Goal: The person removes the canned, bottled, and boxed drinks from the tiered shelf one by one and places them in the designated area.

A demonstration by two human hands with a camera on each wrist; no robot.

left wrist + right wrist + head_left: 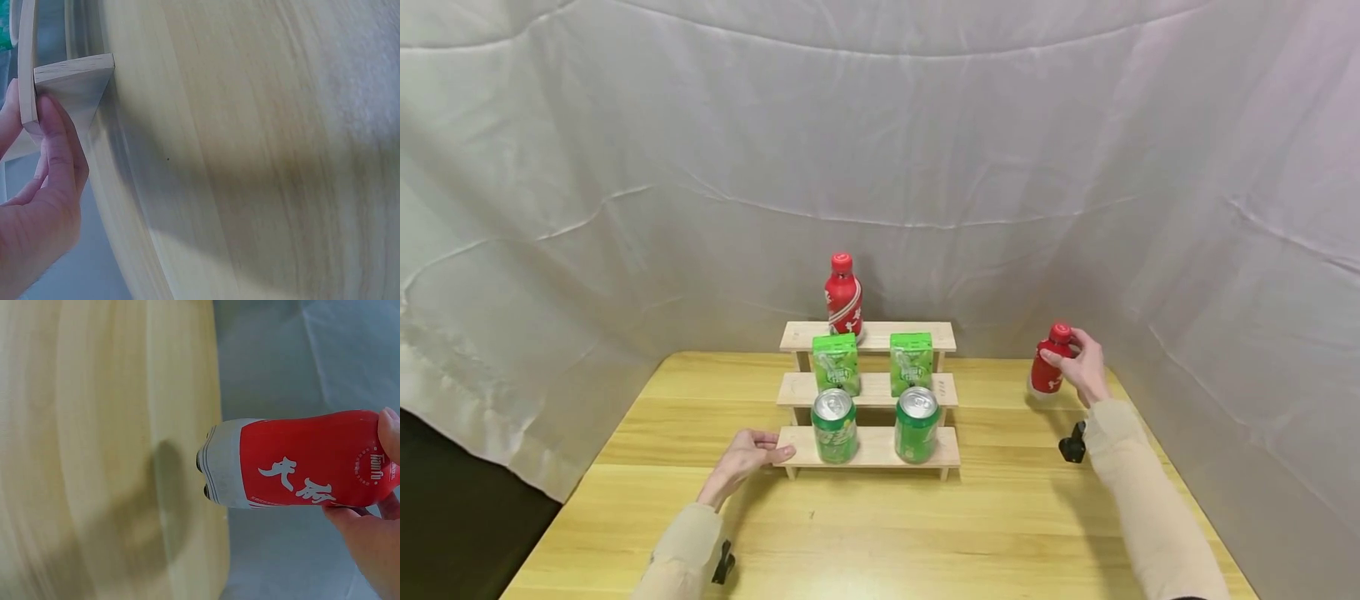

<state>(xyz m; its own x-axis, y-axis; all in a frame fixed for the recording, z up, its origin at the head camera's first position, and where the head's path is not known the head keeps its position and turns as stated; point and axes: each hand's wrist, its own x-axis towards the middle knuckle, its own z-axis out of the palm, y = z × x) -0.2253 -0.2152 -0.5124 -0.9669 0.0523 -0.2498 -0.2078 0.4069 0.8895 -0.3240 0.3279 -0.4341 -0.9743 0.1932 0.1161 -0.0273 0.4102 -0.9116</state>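
Observation:
A three-step wooden rack [872, 450] stands on the table. My left hand [747, 458] pinches the left end of its lowest step, thumb on top and fingers beneath, as the left wrist view shows at the board's edge [27, 69]. At the right, my right hand [1084, 367] grips a red bottle [1047, 369] near its neck. In the right wrist view the bottle [300, 459] has a white lower band, and its base appears lifted off the table. Another red bottle [844, 300] stands on the top step, left of the middle.
Two green juice boxes [837, 367] [912, 367] stand on the middle step. Two green cans [835, 437] [916, 437] stand on the lowest step. Grey cloth [925, 167] hangs behind and beside the wooden table [880, 533].

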